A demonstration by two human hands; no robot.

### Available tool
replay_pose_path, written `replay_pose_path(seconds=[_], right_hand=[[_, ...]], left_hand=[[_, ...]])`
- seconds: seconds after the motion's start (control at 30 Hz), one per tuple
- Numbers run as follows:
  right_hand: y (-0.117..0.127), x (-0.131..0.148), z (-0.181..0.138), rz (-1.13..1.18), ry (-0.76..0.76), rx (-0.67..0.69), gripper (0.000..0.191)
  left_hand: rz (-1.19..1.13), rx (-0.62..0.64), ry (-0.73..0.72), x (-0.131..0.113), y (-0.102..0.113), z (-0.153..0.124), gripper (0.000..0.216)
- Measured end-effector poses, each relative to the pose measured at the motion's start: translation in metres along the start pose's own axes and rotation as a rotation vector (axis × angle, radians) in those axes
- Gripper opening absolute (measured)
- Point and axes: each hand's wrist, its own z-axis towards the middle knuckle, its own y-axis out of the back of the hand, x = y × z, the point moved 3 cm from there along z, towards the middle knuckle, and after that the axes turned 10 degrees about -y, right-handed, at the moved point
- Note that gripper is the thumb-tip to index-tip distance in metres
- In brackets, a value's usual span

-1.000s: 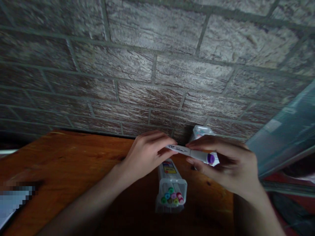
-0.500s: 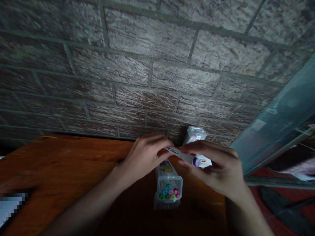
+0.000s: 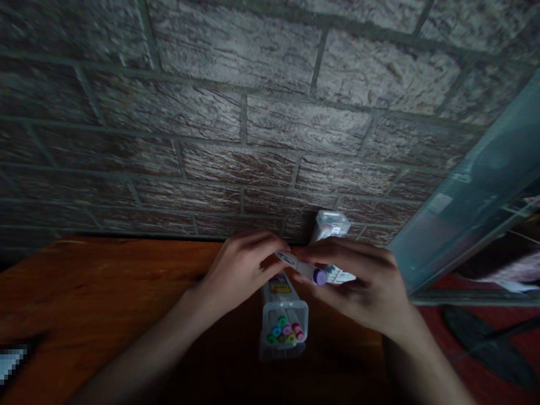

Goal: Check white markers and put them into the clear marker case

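Both hands hold one white marker with a purple end cap (image 3: 304, 269) above a wooden table (image 3: 109, 292). My left hand (image 3: 242, 270) pinches its far end; my right hand (image 3: 358, 284) grips the purple-capped end, fingers curled round it. Below the marker lies an open clear plastic case (image 3: 283, 315) with several coloured marker caps showing at its near end. A second clear case (image 3: 331, 228) stands behind my right hand, against the wall.
A brick wall (image 3: 253, 124) rises right behind the table. A teal glass pane (image 3: 472, 208) slants at the right, past the table's right edge. A pixelated patch (image 3: 9, 360) sits at the table's near left.
The marker has turned so its purple cap points more toward me and looks shorter. My hands have drawn slightly closer together. The camera has shifted a little to the right.
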Motion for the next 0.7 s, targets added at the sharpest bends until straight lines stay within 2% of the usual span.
replay_pose_path(seconds=[0.5, 0.6, 0.7], right_hand=[[0.000, -0.001, 0.000, 0.043, -0.012, 0.015, 0.024], [0.003, -0.002, 0.000, 0.034, -0.039, 0.027, 0.025], [0.011, -0.004, -0.001, 0.031, -0.094, 0.028, 0.018]], left_hand=[[0.017, 0.008, -0.013, -0.001, -0.002, -0.001, 0.004], [0.010, 0.027, -0.002, -0.002, -0.002, -0.001, 0.006], [0.017, 0.023, -0.002, -0.003, 0.001, 0.000, 0.007]])
